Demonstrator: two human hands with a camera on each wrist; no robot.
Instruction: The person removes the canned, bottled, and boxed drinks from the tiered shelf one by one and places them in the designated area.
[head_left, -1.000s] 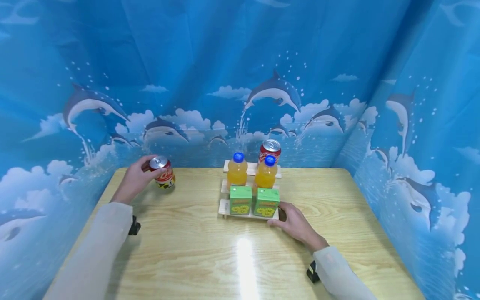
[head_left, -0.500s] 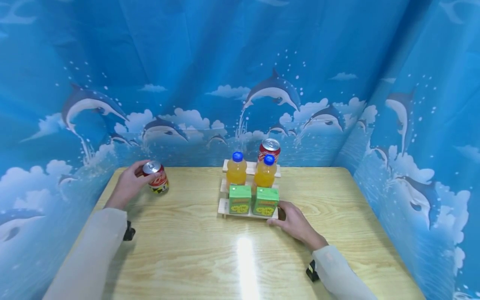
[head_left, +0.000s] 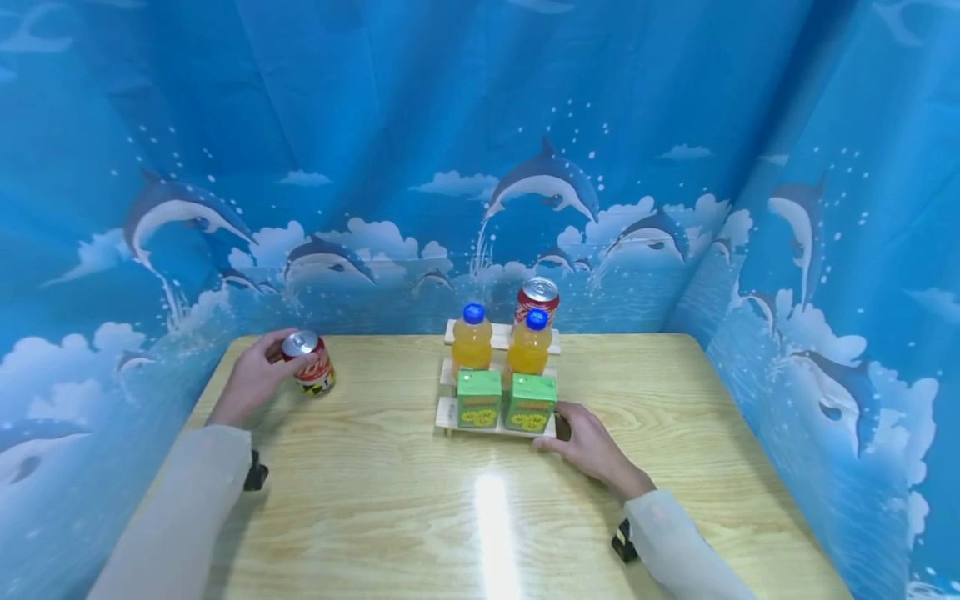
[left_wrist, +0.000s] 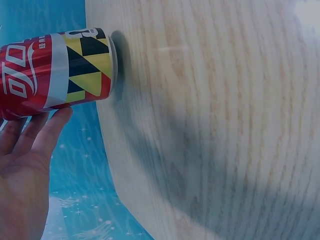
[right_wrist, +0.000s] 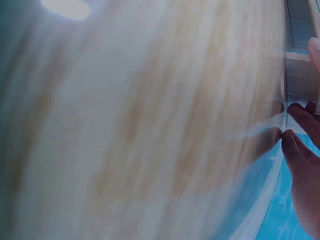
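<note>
My left hand (head_left: 255, 379) grips a red soda can (head_left: 318, 374) near the table's back left corner. In the left wrist view the can (left_wrist: 35, 75) has a yellow and black checked band, and its base is at or just above the tabletop; which, I cannot tell. My right hand (head_left: 592, 446) holds the front right corner of a small tiered wooden rack (head_left: 447, 414), thumb at the front and fingers at the side. Two green juice boxes (head_left: 479, 400) stand on its lowest tier. Behind them are two orange juice bottles (head_left: 471, 344) with blue caps, and another red can (head_left: 537, 302) on top.
The light wood table (head_left: 390, 500) has rounded back corners and a bright glare streak near its front. A blue curtain (head_left: 420, 167) printed with dolphins surrounds the back and sides.
My left hand has moved the can a little to the left and toward me, lowering it. The right hand stays at the rack's corner.
</note>
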